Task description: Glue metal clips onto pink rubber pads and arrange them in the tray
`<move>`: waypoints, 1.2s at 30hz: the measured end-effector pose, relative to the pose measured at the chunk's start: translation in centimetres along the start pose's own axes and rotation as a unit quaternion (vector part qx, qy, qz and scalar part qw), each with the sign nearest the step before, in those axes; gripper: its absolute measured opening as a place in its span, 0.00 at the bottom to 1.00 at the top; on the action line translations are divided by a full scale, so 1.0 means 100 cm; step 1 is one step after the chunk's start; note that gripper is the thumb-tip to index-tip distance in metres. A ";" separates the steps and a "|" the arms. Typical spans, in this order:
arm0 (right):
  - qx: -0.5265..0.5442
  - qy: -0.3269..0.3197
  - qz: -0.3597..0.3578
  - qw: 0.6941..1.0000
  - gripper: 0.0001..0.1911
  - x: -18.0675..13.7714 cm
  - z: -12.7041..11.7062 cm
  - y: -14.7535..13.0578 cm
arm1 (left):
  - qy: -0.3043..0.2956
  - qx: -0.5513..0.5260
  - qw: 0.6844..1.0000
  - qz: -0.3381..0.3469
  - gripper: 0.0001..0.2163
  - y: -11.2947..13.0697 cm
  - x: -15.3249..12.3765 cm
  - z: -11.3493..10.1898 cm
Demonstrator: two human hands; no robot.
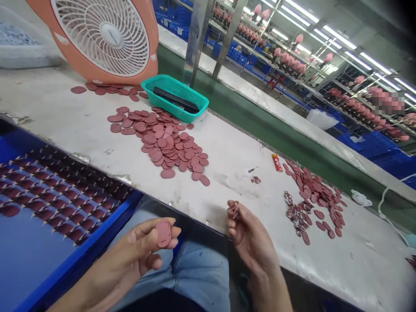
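At far left, a blue tray [30, 273] holds rows of dark pieces [50, 197]. Behind it stands an orange fan [112, 34]. The left hand [143, 246] grips an oval pink disc [164, 234] between thumb and fingers, above the lap [203, 268]. Beyond, a heap of discs [169, 145] lies beside a green basket [201, 106]. The right hand [255, 242] pinches a shiny brown piece [234, 211]. Farther right lie a red wrapper [277, 163], a shiny cluster [297, 216] and a second heap [316, 189].

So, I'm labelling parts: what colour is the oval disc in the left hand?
The disc is a dull pinkish red, best seen in the head view.
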State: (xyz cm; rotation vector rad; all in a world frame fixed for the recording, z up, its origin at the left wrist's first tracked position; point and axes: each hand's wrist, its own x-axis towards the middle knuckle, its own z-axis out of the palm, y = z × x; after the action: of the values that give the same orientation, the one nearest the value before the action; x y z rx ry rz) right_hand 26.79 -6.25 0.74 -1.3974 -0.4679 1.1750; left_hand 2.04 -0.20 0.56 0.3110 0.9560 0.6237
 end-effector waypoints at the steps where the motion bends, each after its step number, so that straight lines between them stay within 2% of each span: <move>1: 0.029 -0.015 0.022 0.999 0.23 -0.003 0.010 0.006 | 0.003 0.003 1.000 -0.008 0.15 0.000 -0.001 0.003; 4: 0.087 -0.056 0.068 0.992 0.21 -0.010 0.030 0.014 | 0.004 0.000 1.000 -0.027 0.12 -0.001 -0.001 0.006; 6: 0.107 -0.094 0.075 0.987 0.18 -0.016 0.038 0.013 | -0.005 -0.009 0.999 -0.038 0.16 -0.002 -0.001 0.005; 8: 0.103 -0.142 0.064 0.982 0.15 -0.022 0.045 0.011 | -0.015 -0.015 0.999 -0.049 0.21 -0.002 -0.002 0.002; 10: 0.069 -0.181 0.030 0.981 0.11 -0.028 0.051 0.009 | -0.024 -0.013 0.998 -0.051 0.22 -0.002 -0.003 0.000; 14: -0.050 -0.169 -0.066 0.982 0.07 -0.038 0.061 0.005 | -0.063 -0.008 0.997 -0.052 0.21 -0.003 -0.004 -0.003; 19: -0.202 -0.175 -0.166 0.949 0.08 -0.040 0.064 -0.001 | -0.104 0.018 0.993 -0.046 0.20 -0.007 0.001 -0.009; 30: -0.297 -0.185 -0.240 0.905 0.09 -0.038 0.069 -0.005 | -0.117 0.016 0.991 -0.069 0.21 -0.004 0.000 -0.009; 36: -0.332 -0.204 -0.280 0.877 0.10 -0.037 0.072 -0.009 | -0.096 0.023 0.993 -0.062 0.21 -0.004 -0.001 -0.008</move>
State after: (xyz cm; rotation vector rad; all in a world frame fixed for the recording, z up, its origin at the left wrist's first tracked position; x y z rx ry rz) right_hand 19.55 -5.56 4.33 -1.4111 -1.5854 0.8367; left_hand 1.46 -0.60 -0.02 0.3426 0.7983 0.4495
